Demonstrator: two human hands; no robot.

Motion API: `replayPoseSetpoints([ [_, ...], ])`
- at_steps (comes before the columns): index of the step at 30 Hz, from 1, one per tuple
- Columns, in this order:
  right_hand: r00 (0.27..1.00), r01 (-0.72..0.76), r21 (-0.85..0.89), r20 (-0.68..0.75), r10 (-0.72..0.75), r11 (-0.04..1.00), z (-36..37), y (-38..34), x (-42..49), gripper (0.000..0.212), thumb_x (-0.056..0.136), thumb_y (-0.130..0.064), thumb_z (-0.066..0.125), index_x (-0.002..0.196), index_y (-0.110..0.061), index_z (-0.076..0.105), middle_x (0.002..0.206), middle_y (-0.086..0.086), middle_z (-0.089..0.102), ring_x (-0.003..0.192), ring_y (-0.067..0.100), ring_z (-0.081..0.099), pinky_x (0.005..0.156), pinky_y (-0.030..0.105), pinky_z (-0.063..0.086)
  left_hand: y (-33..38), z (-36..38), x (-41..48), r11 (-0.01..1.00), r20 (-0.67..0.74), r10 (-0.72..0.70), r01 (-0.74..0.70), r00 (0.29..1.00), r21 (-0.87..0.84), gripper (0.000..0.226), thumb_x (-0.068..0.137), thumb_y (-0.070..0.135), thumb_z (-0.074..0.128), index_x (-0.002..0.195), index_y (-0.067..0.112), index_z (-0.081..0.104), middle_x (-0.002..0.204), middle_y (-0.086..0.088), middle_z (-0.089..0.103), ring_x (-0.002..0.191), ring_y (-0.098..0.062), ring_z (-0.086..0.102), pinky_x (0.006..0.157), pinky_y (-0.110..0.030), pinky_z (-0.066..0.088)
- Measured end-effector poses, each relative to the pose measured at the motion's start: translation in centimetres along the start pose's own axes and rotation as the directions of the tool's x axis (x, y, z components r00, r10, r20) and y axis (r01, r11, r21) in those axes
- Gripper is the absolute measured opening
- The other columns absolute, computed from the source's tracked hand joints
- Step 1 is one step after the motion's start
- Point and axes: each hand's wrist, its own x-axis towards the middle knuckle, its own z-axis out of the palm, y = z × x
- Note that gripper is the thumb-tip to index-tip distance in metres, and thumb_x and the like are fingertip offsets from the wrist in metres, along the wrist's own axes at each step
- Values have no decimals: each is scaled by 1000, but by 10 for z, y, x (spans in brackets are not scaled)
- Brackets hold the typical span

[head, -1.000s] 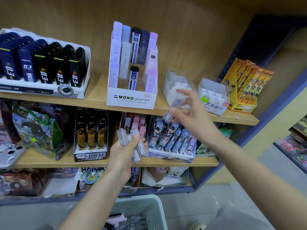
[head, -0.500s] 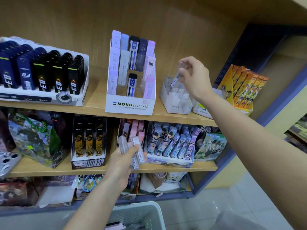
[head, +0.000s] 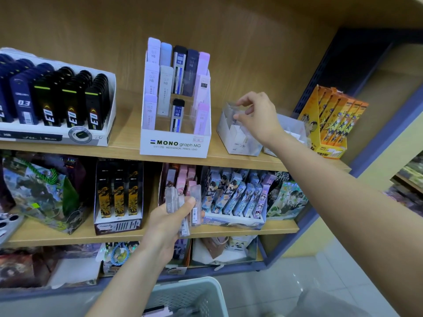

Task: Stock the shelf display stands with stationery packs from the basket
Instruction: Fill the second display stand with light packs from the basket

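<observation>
Upper shelf (head: 123,136), far left: a tray of dark lead cases (head: 52,99), navy and black, standing in rows. Below it on the middle shelf (head: 68,236), a printed gift bag (head: 43,191) with a green cord handle, then a black-and-gold box (head: 117,197) of upright packs. Centre of the upper shelf: the MONO stand (head: 175,143), tiered, with lilac, pale blue, black and pink lead cases, some slots bare. In front of the middle shelf, the left hand (head: 164,227) grips a fanned bunch of clear packs (head: 184,209), thumb across their fronts, barcode labels showing on two of them. At the bottom edge, directly under that forearm, the pale slotted basket (head: 183,286); a few packs lie inside, too cropped to count. Right of the left hand, a stand of cartoon-print packs (head: 235,200) leans in rows. On the upper shelf, right of the MONO stand, a white stand (head: 238,140) with divided slots; the right hand (head: 261,117) is over its rear slots, fingertips and thumb pinching one clear pack (head: 231,108) at its top. Cannot tell whether the pack is seated in a slot. Behind the wrist, a second stand (head: 293,129), partly hidden. Far right, an orange box (head: 332,124) of upright packs.
</observation>
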Motion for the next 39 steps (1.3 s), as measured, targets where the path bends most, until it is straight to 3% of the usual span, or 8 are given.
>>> replayPoseSetpoints([
  [6, 965, 151, 145, -234, -115, 978, 0, -13, -53, 13, 95, -8, 49, 107, -14, 48, 91, -10, 45, 74, 0, 44, 70, 13, 39, -3, 0, 2, 997, -9, 41, -40, 999, 73, 12, 87, 23, 66, 98, 21, 65, 75, 0, 75, 81, -23, 71, 79, -38, 51],
  [10, 982, 179, 148, 39, -187, 973, 11, -13, -113, 12, 96, -14, 48, 107, -17, 51, 86, -18, 46, 71, 0, 46, 66, 14, 38, -4, 1, 1, 992, -29, 49, -46, 998, 114, 14, 81, 28, 72, 95, 25, 69, 93, -3, 75, 97, -25, 67, 97, -47, 47],
  [14, 928, -46, 106, 373, 3, 993, 33, -11, -147, 28, 98, -27, 47, 122, -15, 55, 95, -11, 52, 78, -2, 50, 73, 11, 39, -5, 4, -3, 982, -14, 33, -30, 999, 184, 9, 82, 30, 72, 89, 27, 68, 97, 0, 72, 99, -20, 63, 94, -37, 43],
  [22, 817, -430, 319, 536, 214, 844, 39, -11, -149, 19, 97, -17, 51, 80, -20, 61, 72, -3, 61, 54, -2, 55, 55, 13, 46, -6, 1, -1, 976, 5, 34, -35, 999, 216, 8, 89, 23, 64, 94, 18, 67, 86, -4, 73, 82, -22, 70, 68, -30, 56],
  [27, 907, -346, 437, 383, 176, 830, 2, -12, -133, 11, 98, -17, 48, 96, -12, 57, 74, 2, 61, 57, 2, 59, 61, 15, 51, -2, -3, 0, 984, 27, 15, -19, 1000, 178, 15, 95, 19, 55, 108, 11, 57, 84, -8, 72, 53, -15, 64, 50, -24, 54],
  [31, 994, -106, 415, 41, 98, 904, -28, -12, -102, 9, 99, -16, 44, 103, -15, 51, 89, -1, 61, 74, 8, 61, 74, 21, 54, -4, 2, 0, 987, 42, -3, -4, 999, 159, 23, 97, 23, 50, 115, 8, 49, 80, -6, 71, 50, -13, 58, 46, -23, 50],
  [35, 967, 63, 362, -252, 33, 930, -38, -12, -62, 6, 100, -9, 42, 100, -13, 47, 85, -7, 55, 72, 11, 58, 69, 19, 52, -4, 5, -1, 990, 73, -25, 15, 997, 138, 29, 100, 19, 44, 125, 5, 45, 82, -8, 70, 52, -12, 58, 44, -21, 48],
  [39, 959, 32, 377, -274, 78, 926, -28, -5, -33, 8, 99, -6, 42, 98, -12, 48, 79, -7, 53, 67, 6, 55, 65, 15, 51, -1, 6, -3, 996, 81, -31, 24, 996, 91, 29, 100, 15, 43, 127, 5, 44, 85, -10, 68, 60, -16, 57, 50, -24, 50],
])
